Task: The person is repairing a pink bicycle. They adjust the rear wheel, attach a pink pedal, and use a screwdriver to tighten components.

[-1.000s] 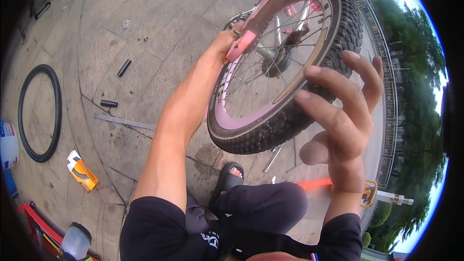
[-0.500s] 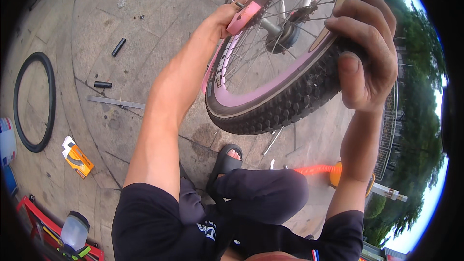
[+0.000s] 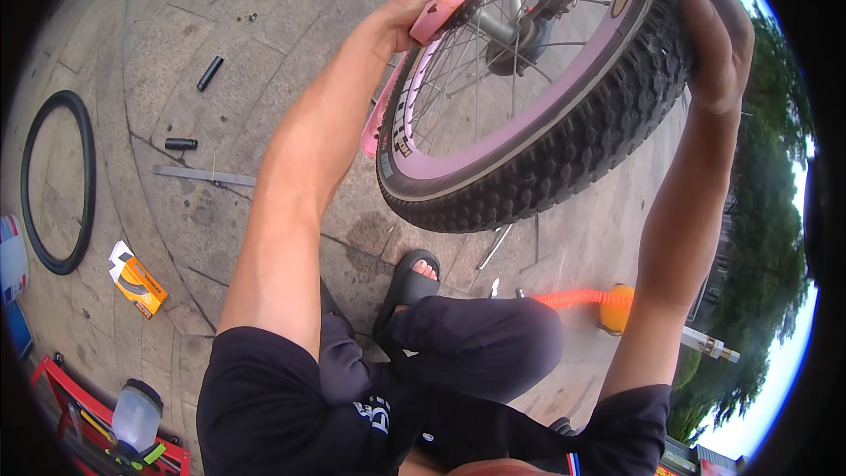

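Observation:
A bicycle wheel with a black knobby tire (image 3: 564, 163) and a pink rim (image 3: 493, 159) is tilted in front of me. Its hub (image 3: 524, 40) and thin spokes show in the middle. At the upper left of the wheel, my left hand (image 3: 401, 22) is closed round a pink bike frame part (image 3: 443, 11); most of its fingers are hidden behind that part. On the wheel's right side, my right hand (image 3: 716, 44) wraps over the tire, its thumb on the tread and its other fingers partly cut off by the view's edge.
On the paving left lie a loose black tire (image 3: 86, 185), an orange box (image 3: 138, 280), two black cylinders (image 3: 181, 144) and a metal strip (image 3: 198, 175). A red rack (image 3: 53, 388) holds a clear bottle (image 3: 137, 414). An orange coiled hose (image 3: 573, 298) lies right of my knee.
My right hand has moved up and right along the tire, its fingers now further over the far side. The wheel has swung slightly, showing more tread. My left hand keeps its hold.

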A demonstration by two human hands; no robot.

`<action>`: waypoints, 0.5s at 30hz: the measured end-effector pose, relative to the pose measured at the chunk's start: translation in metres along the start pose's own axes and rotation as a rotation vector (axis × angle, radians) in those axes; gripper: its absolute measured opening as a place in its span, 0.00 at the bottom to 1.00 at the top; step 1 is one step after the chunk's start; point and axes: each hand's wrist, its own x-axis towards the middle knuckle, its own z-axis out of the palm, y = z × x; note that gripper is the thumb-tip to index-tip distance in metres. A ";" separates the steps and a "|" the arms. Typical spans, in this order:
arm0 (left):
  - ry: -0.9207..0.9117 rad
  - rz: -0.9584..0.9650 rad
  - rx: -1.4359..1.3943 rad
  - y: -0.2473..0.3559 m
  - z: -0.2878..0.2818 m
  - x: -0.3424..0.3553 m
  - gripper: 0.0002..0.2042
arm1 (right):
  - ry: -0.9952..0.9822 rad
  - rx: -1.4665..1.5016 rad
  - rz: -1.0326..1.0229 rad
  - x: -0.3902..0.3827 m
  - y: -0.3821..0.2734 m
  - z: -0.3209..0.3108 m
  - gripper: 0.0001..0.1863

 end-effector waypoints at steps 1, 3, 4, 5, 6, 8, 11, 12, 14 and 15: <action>0.007 -0.001 -0.023 -0.002 0.002 0.000 0.12 | -0.003 0.007 0.002 0.000 -0.001 0.000 0.21; 0.033 0.001 -0.061 -0.005 0.006 0.001 0.12 | 0.015 0.020 0.000 -0.003 0.000 0.001 0.21; 0.051 0.003 -0.078 -0.007 0.009 0.002 0.12 | 0.024 0.025 -0.002 -0.004 0.001 0.002 0.21; 0.058 0.004 -0.083 -0.008 0.011 0.002 0.12 | 0.036 0.049 0.015 -0.006 0.005 0.000 0.21; 0.068 0.007 -0.086 -0.009 0.011 0.003 0.12 | 0.057 0.093 0.049 -0.006 0.005 0.001 0.21; 0.058 0.007 -0.059 -0.009 0.007 0.004 0.12 | 0.101 0.184 0.116 -0.005 0.004 0.002 0.21; -0.006 -0.010 -0.003 -0.011 -0.001 0.009 0.12 | 0.081 0.126 0.093 -0.003 0.007 0.000 0.20; -0.038 -0.015 0.008 -0.010 -0.005 0.010 0.12 | 0.067 0.095 0.096 -0.001 0.005 -0.002 0.19; -0.050 -0.026 0.002 -0.011 -0.010 0.012 0.12 | 0.068 0.133 0.140 0.004 0.004 -0.003 0.19; -0.016 -0.031 0.003 -0.011 -0.007 0.011 0.12 | 0.071 0.130 0.139 0.002 0.006 -0.003 0.19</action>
